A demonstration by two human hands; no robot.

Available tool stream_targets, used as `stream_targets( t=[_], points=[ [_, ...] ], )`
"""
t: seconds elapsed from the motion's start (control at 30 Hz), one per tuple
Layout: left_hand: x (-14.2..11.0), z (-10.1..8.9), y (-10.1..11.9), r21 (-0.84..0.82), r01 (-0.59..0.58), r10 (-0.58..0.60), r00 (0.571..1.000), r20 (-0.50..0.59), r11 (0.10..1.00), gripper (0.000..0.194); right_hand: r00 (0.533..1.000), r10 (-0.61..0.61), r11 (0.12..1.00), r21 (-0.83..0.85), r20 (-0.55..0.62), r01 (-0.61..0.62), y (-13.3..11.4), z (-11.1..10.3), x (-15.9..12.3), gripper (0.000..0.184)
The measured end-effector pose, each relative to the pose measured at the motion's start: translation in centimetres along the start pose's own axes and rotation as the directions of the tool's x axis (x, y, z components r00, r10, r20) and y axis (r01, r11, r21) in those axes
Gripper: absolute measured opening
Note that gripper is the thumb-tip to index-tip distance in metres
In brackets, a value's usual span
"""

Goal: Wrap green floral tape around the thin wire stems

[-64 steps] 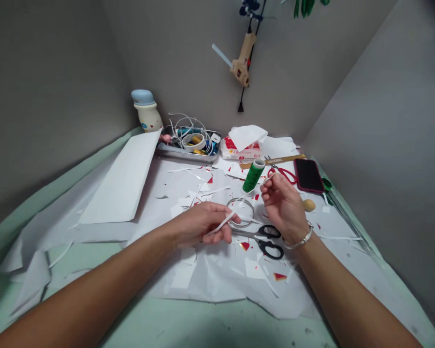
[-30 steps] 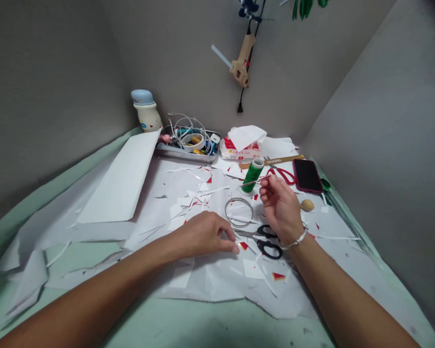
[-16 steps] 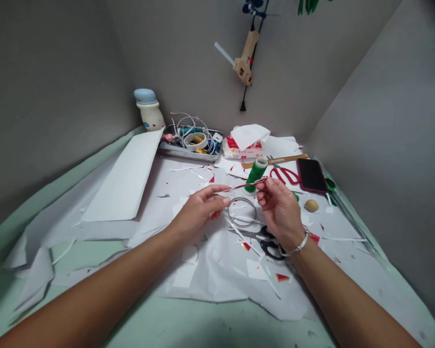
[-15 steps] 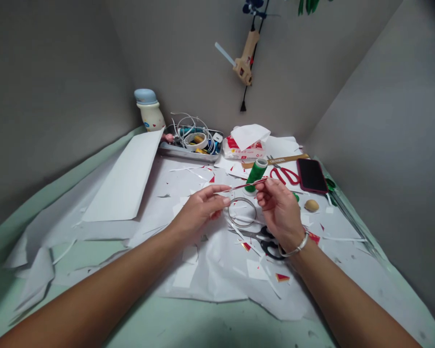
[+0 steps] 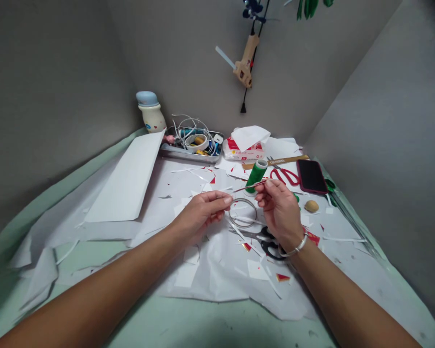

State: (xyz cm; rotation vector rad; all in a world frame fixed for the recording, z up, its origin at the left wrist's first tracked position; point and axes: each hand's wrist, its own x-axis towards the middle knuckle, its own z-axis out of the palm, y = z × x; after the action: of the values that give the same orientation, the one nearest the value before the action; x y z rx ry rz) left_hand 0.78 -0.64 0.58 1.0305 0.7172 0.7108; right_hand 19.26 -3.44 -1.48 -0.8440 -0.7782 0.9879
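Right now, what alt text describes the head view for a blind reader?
Bare left hand and right hand hold a thin red strip between them, near a green thread spool. A round silvery ring and black-handled scissors lie on white paper.

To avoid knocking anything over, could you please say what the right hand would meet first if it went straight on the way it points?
The right hand would probably meet the spool, just ahead in this view, though depth is unclear.

The ring [image 5: 255, 212] looks metal, the white sheet [image 5: 127, 181] matt paper.
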Motion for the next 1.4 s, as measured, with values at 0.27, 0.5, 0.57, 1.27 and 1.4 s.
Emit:
stream_targets(
  t=[0.27, 0.5, 0.57, 1.27, 1.4],
  points=[
    [0.27, -0.30, -0.12, -0.050, 0.055, -0.057, 0.998, -0.033, 0.997, 0.019, 0.998, -0.051, 0.996, -0.071, -0.032, 0.049, -0.10, 0.06, -0.09, 0.016],
    [0.42, -0.56, -0.28, -0.021, 0.069, -0.070, 0.996, -0.047, 0.997, 0.019, 0.992, -0.124, 0.975, -0.189, -0.033, 0.116, 0.06, 0.12, -0.19, 0.018],
    [0.49, -0.63, -0.34, 0.015, 0.061, -0.059, 0.996, -0.070, 0.998, 0.021, 0.991, -0.128, 0.972, -0.202, -0.029, 0.119, 0.12, 0.08, -0.18, 0.018],
    [0.55, -0.61, -0.31, 0.048, 0.031, -0.024, 0.991, -0.134, 0.998, 0.020, 0.999, -0.053, 0.992, -0.115, 0.011, 0.054, 0.00, 0.11, -0.45, 0.014],
    [0.46, -0.52, 0.09, 0.079, 0.025, -0.016, 0.993, -0.118, 0.997, 0.016, 1.000, -0.017, 0.997, -0.073, 0.023, 0.018, 0.05, 0.12, -0.48, 0.013]
  ],
)
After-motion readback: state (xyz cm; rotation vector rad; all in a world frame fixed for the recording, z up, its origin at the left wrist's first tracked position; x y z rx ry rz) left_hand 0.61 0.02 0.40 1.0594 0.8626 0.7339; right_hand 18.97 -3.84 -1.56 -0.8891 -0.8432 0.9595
